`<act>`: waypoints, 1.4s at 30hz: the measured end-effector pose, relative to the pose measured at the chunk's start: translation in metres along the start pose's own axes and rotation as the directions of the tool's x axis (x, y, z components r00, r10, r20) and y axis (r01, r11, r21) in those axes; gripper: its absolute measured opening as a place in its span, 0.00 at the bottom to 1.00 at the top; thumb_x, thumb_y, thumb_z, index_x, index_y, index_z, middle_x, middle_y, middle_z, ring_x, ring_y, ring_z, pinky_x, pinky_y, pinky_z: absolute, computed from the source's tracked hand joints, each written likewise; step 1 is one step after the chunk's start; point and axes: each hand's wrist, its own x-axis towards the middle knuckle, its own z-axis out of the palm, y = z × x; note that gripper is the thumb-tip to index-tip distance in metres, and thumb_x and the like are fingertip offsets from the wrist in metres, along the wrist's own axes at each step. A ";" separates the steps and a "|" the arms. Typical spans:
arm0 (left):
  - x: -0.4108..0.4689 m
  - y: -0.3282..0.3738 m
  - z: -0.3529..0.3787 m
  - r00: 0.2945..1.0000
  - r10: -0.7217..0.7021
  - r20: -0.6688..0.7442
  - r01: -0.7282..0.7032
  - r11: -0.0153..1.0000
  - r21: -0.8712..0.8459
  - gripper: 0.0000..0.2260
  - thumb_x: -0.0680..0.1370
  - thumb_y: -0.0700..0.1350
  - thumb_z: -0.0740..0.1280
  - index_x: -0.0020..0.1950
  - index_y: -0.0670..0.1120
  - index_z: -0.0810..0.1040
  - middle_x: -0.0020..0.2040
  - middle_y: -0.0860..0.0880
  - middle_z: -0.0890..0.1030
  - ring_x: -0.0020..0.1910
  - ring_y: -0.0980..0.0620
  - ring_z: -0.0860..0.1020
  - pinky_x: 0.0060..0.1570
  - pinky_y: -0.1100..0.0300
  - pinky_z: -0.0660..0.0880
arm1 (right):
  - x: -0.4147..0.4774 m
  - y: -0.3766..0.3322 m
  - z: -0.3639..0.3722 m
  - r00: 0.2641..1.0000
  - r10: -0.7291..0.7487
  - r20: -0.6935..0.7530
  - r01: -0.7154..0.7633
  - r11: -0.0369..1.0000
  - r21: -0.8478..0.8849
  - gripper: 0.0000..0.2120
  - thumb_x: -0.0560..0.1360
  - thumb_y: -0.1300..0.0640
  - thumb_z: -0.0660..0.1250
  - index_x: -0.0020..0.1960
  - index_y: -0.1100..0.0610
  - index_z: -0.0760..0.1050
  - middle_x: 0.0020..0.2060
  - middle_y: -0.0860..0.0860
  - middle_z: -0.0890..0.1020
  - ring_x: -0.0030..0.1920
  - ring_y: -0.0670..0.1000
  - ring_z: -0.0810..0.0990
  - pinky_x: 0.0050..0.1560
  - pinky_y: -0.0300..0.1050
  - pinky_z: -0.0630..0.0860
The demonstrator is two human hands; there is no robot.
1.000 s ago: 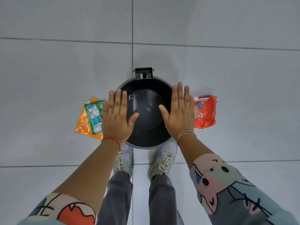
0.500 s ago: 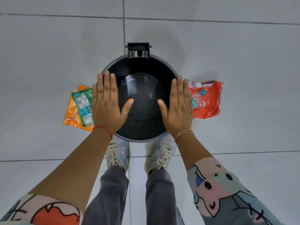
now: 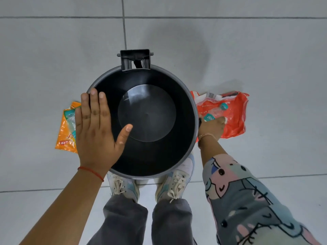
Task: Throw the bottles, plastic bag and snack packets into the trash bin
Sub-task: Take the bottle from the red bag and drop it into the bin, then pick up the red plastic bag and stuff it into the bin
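A black round trash bin (image 3: 169, 71) stands open and empty on the floor between my hands. My left hand (image 3: 95, 131) hovers flat with fingers spread over the bin's left rim, holding nothing. Partly hidden under it lie an orange snack packet (image 3: 66, 137) and a green packet (image 3: 70, 117) with a clear bottle on it. Right of the bin, a red plastic bag (image 3: 235, 121) lies on the floor with a clear bottle (image 3: 218, 110), teal-capped, on top. My right hand (image 3: 212, 126) is low beside the bin, fingers curled around that bottle's labelled body.
Grey floor tiles (image 3: 247, 50) surround the bin. The bin's hinge bracket (image 3: 135, 61) sticks out at the far rim. My two shoes (image 3: 177, 181) stand against the bin's near side.
The camera has come lower and closer to the bin. My right hand left its flat pose over the rim and dropped right onto the bottle on the red bag. My left hand stays flat.
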 end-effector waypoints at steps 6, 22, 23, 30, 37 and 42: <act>-0.001 0.001 0.002 1.000 0.005 -0.029 -0.004 1.000 0.014 0.35 0.76 0.65 0.41 0.74 0.41 0.46 0.75 0.40 0.51 0.74 0.45 0.46 0.72 0.57 0.39 | 0.000 -0.005 0.007 0.997 -0.038 -0.068 0.046 0.992 0.118 0.25 0.76 0.54 0.52 0.70 0.63 0.55 0.59 0.59 0.71 0.58 0.58 0.72 0.52 0.38 0.73; 0.003 0.011 -0.001 0.998 -0.037 -0.053 0.030 0.992 -0.121 0.32 0.78 0.61 0.41 0.74 0.40 0.49 0.75 0.39 0.54 0.74 0.45 0.47 0.72 0.56 0.39 | -0.160 -0.062 -0.011 0.747 -0.592 0.303 0.648 0.749 -0.136 0.21 0.71 0.59 0.69 0.58 0.55 0.61 0.53 0.55 0.75 0.50 0.56 0.78 0.44 0.47 0.75; 0.005 0.013 0.000 0.997 -0.048 -0.067 0.039 0.991 -0.127 0.32 0.78 0.61 0.42 0.74 0.40 0.50 0.75 0.39 0.54 0.74 0.45 0.47 0.72 0.55 0.39 | -0.148 -0.062 0.013 0.764 -0.529 0.369 0.630 0.735 -0.250 0.20 0.74 0.59 0.64 0.62 0.57 0.59 0.56 0.58 0.74 0.51 0.58 0.77 0.45 0.48 0.74; 0.009 0.015 0.007 0.994 -0.058 -0.095 0.048 0.993 -0.104 0.33 0.77 0.62 0.46 0.74 0.42 0.50 0.75 0.41 0.54 0.74 0.42 0.48 0.72 0.53 0.40 | -0.116 -0.064 0.065 0.794 -0.390 0.466 0.568 0.750 -0.339 0.16 0.78 0.60 0.56 0.66 0.59 0.60 0.60 0.60 0.71 0.59 0.60 0.73 0.53 0.51 0.73; 0.007 0.016 0.007 0.994 -0.069 -0.084 0.062 0.994 -0.089 0.33 0.77 0.62 0.46 0.74 0.42 0.47 0.76 0.41 0.53 0.74 0.42 0.46 0.71 0.57 0.36 | -0.109 -0.072 -0.056 0.353 -0.620 -0.701 0.889 0.457 0.044 0.07 0.74 0.59 0.66 0.47 0.62 0.78 0.45 0.49 0.76 0.47 0.57 0.76 0.50 0.49 0.74; 0.009 0.017 0.010 0.994 -0.061 -0.089 0.054 0.996 -0.075 0.33 0.77 0.62 0.45 0.74 0.42 0.46 0.76 0.41 0.52 0.74 0.42 0.46 0.71 0.58 0.35 | -0.003 0.007 -0.014 0.906 -0.400 -0.138 0.393 0.917 -0.071 0.23 0.78 0.54 0.59 0.70 0.64 0.64 0.70 0.62 0.65 0.70 0.60 0.61 0.69 0.43 0.57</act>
